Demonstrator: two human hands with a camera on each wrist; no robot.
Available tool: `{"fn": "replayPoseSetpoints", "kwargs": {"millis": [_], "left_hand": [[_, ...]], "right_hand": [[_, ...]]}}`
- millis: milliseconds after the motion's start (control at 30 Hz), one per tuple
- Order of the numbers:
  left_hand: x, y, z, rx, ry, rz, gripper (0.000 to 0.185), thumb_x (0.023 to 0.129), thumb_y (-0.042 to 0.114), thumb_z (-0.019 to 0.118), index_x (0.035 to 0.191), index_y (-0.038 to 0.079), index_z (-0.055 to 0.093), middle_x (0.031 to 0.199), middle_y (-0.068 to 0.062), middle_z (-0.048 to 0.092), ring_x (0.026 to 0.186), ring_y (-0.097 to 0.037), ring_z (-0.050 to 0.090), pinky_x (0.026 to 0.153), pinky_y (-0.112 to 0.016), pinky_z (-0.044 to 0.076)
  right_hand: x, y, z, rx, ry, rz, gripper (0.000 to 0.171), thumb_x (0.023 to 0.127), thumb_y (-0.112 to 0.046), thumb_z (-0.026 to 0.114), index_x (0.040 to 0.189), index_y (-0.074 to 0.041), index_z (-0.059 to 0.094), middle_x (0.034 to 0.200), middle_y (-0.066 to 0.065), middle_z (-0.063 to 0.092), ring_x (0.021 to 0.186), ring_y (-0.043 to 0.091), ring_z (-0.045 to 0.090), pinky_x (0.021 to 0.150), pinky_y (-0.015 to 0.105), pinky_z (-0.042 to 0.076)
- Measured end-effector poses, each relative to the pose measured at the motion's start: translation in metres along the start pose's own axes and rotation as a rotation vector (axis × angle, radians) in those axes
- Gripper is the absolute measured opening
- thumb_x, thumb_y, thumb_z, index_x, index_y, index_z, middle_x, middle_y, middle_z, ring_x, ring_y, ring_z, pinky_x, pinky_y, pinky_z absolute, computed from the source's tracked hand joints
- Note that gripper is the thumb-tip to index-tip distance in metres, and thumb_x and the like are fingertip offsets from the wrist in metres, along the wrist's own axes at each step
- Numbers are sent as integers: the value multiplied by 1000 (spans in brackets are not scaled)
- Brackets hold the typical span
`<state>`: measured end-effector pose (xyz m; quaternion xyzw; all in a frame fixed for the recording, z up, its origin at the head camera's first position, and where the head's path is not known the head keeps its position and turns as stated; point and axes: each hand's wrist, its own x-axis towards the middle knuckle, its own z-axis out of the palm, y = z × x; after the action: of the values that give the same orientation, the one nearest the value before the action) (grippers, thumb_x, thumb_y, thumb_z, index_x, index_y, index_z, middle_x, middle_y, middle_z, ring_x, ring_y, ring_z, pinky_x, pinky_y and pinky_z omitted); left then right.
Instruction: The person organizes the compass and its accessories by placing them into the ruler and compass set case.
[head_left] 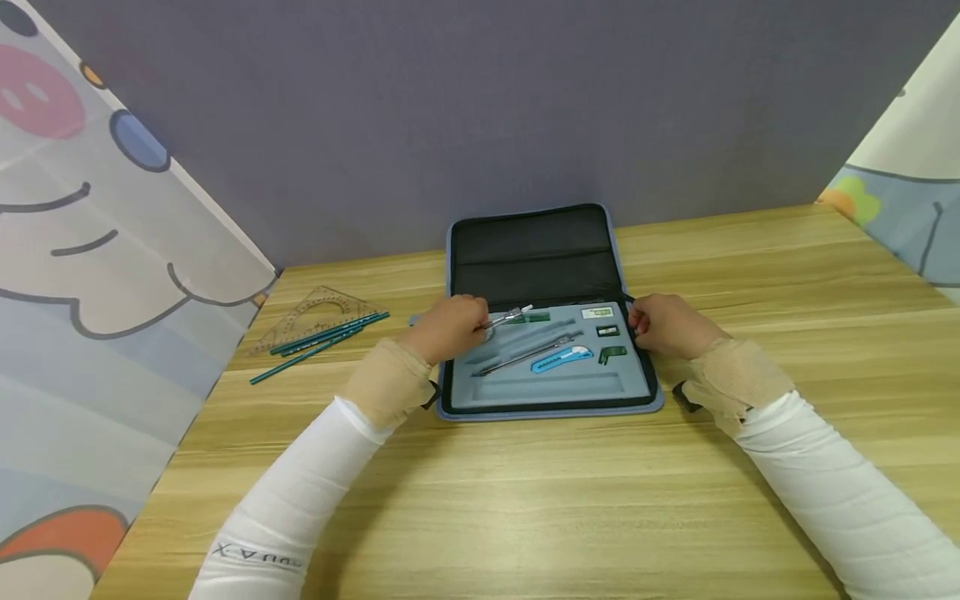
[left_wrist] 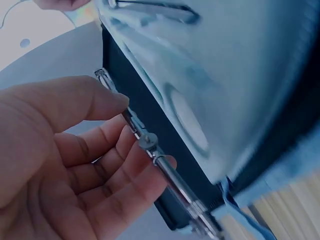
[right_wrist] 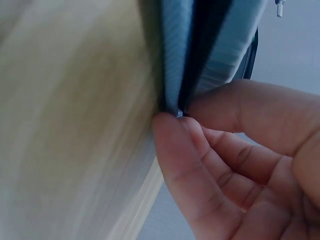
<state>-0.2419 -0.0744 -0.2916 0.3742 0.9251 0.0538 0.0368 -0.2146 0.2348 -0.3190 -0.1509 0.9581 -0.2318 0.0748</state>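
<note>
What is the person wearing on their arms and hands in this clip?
Both arms wear long white sleeves; the left one has small dark lettering near the elbow. Beige elastic wrist bands with dark strap ends sit over both wrists. The left hand and right hand are bare, without gloves.

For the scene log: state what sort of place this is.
Probably a study or school desk set up in a screened corner: a wooden desk, an open geometry-set case with a compass, loose pencils and a set square, and cartoon-printed curtains at the sides.
</note>
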Motion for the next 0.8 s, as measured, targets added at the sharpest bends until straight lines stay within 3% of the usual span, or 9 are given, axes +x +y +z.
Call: {"fn": "replayPoseSetpoints", "kwargs": {"millis": [267,600,800], "left_hand": [[12,14,9,-24,-63,-8,43,90,2,55,60,15,28,62,2,20,55,-11,15,54,-24,16],[24,29,12,0,-106,-17,33,93,7,54,65,14,38,60,2,29,54,-11,26,52,-24,24],[30,32,13,-23,-145,-52,38,93,9,56,63,15,34,58,2,25,52,-11,22,50,-24,22]], "right_hand": [[1,-2,1,10,2,-6,13,73,4,61,86,6,57,72,9,57,67,22,52,62,34,44],[0,-1,-2,6,4,-1,15,73,4,61,86,6,57,73,9,57,67,22,52,62,34,44],[1,-1,-1,4,2,0,14,72,4,61,86,6,57,72,9,57,67,22,52,62,34,44]]}}
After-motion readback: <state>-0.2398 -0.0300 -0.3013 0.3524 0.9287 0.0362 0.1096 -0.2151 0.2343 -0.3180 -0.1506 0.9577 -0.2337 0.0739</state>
